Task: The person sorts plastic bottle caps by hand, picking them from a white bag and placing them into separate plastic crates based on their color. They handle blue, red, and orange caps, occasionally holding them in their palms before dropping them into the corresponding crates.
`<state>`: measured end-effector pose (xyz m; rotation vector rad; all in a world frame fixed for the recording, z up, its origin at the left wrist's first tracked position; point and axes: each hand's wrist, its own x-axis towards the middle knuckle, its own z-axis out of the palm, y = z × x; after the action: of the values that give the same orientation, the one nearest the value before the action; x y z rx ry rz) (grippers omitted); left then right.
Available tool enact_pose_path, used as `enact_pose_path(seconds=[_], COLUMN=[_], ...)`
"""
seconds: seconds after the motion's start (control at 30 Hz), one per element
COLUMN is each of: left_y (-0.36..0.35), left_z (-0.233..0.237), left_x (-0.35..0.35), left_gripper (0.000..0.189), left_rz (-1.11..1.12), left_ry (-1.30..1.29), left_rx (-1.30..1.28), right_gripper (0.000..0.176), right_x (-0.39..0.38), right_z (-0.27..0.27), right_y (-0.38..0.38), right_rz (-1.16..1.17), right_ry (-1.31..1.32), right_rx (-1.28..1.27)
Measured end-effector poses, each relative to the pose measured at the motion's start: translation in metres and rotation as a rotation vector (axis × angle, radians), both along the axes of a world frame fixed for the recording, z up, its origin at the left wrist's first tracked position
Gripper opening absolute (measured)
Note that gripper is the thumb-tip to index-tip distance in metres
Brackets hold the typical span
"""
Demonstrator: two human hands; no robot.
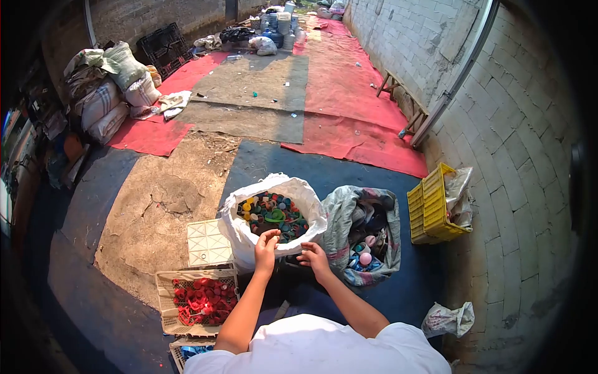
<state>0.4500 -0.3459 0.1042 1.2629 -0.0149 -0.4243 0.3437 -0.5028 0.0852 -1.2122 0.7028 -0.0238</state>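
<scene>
A white woven sack [232, 235] stands open in front of me, its mouth rolled back around many bottle caps [277, 215] in green, blue, yellow, red and other colours. My left hand [266, 248] is over the sack's near rim, fingers loosely bent and nothing visible in them. Just right of it, my right hand [316, 258] reaches the near right edge of the same sack with its fingers apart. The two hands face each other with a gap between them.
Right of the caps, a greyish sack [336, 218] holds mixed items. A crate [163, 299] of red caps is at left, beside a pale crate [207, 243]. A yellow crate [430, 209] stands by the block wall [523, 156]. Stuffed sacks [103, 103] are piled far left.
</scene>
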Motion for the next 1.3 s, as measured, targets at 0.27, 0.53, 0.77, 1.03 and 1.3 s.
enact_pose_path(seconds=[0.27,0.53,0.77,1.03,1.3], left_y=[-0.009,-0.014,-0.013,-0.005,-0.002], left_z=[0.02,0.005,0.012,0.019,0.023], left_x=[0.026,0.024,0.034,0.034,0.025], left_gripper=[0.024,0.031,0.03,0.026,0.023], left_rz=[-0.186,-0.451,-0.464,-0.499,-0.548], left_ry=[-0.683,-0.746,-0.717,-0.805,-0.754], left_rx=[0.755,1.01,1.019,1.046,1.032], right_gripper=[0.016,0.018,0.021,0.025,0.036], right_x=[0.065,0.096,0.107,0.163,0.201], right_z=[0.0,-0.023,-0.017,-0.051,-0.12], right_y=[-0.033,-0.068,-0.07,-0.083,-0.072], right_rz=[0.064,0.631,0.726,0.731,0.924], right_ry=[-0.272,-0.379,-0.33,-0.053,-0.062], right_rx=[-0.697,-0.951,-1.001,-0.933,-1.13])
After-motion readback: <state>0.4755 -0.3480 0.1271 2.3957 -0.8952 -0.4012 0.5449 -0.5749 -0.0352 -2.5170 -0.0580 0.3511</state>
